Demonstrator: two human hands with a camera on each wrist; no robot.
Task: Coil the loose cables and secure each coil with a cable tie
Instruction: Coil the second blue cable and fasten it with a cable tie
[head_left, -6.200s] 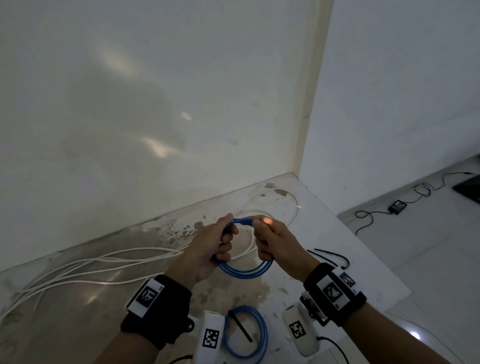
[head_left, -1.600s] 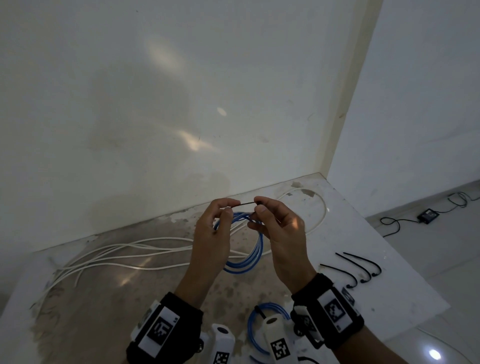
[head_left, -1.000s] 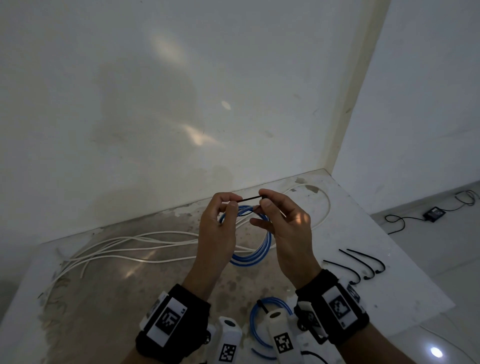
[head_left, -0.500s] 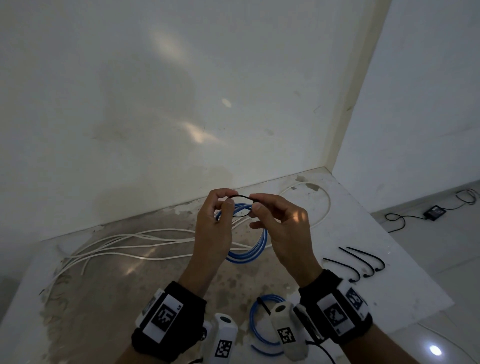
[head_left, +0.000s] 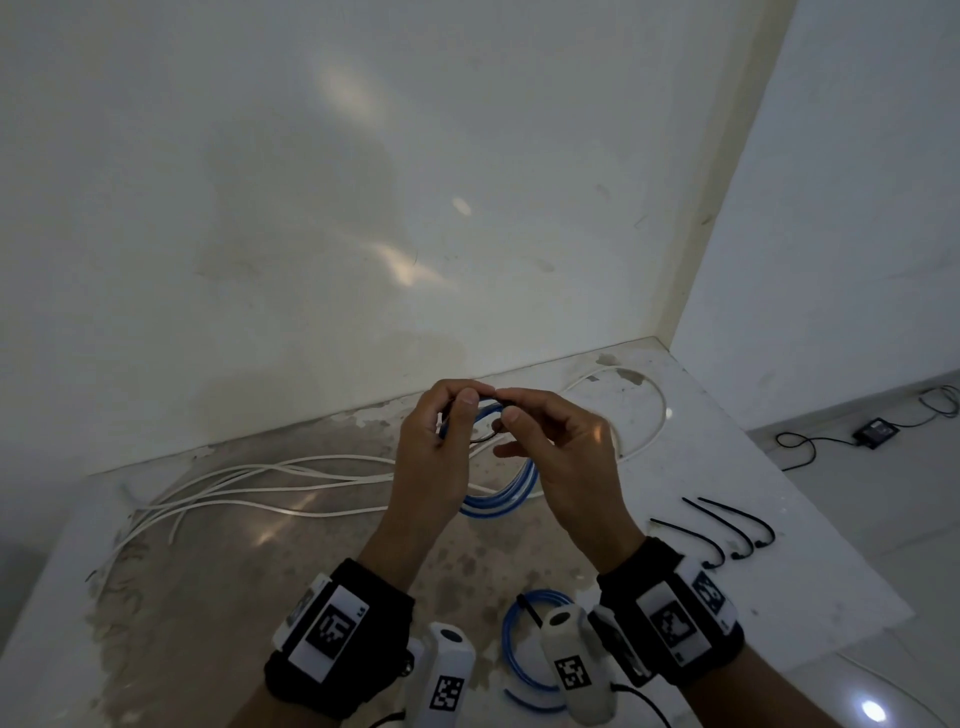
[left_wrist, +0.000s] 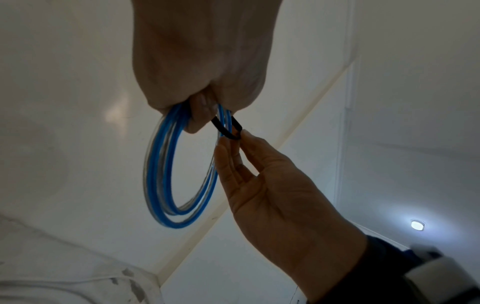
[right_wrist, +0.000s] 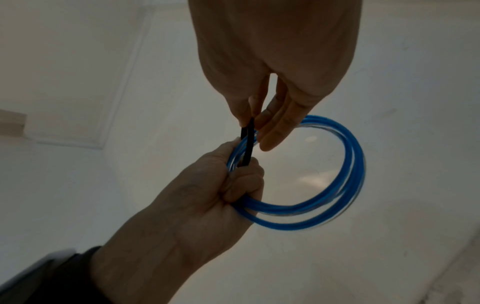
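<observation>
I can read no words, brands or numbers anywhere. The only signs I see are black-and-white square code markers: on the left wristband (head_left: 332, 631), the right wristband (head_left: 675, 626), and the two white camera pods (head_left: 448, 686) just beside those wristbands. Nothing else carries print.

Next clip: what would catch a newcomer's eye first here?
The blue cable coil, held up over the table between both hands. The left hand grips it while the right hand pinches a black cable tie looped round its strands. Three spare ties lie at the table's right.
</observation>
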